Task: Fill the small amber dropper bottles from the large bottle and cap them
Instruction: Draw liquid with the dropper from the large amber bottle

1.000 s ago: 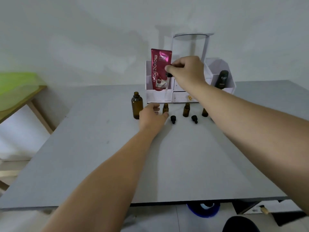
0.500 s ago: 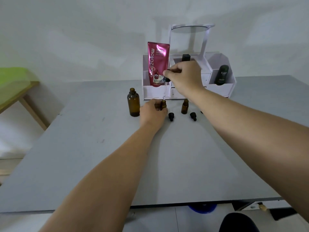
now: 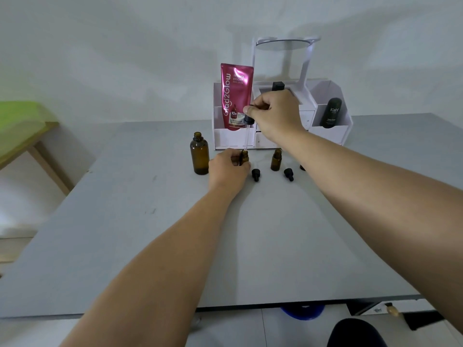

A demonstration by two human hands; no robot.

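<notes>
My right hand [image 3: 274, 113] pinches the black bulb of a glass dropper [image 3: 247, 132], whose tip points down into the neck of a small amber bottle [image 3: 244, 157]. My left hand [image 3: 226, 169] is wrapped around that bottle on the grey table [image 3: 125, 234]. The large amber bottle [image 3: 199, 154] stands open just left of my left hand. A second small amber bottle [image 3: 276, 160] stands open to the right. Two black dropper caps [image 3: 255, 174] [image 3: 288, 174] lie in front. A third small bottle is mostly hidden behind my right forearm.
A white organiser [image 3: 330, 132] stands at the table's back, holding a pink tube [image 3: 235, 96] and a dark bottle [image 3: 330, 112]. A wooden side table with green cloth [image 3: 20, 126] is at the left. The table's front edge runs near my elbows.
My right hand lowered the dropper until its tip reached the small bottle's neck. My left hand closed around that bottle.
</notes>
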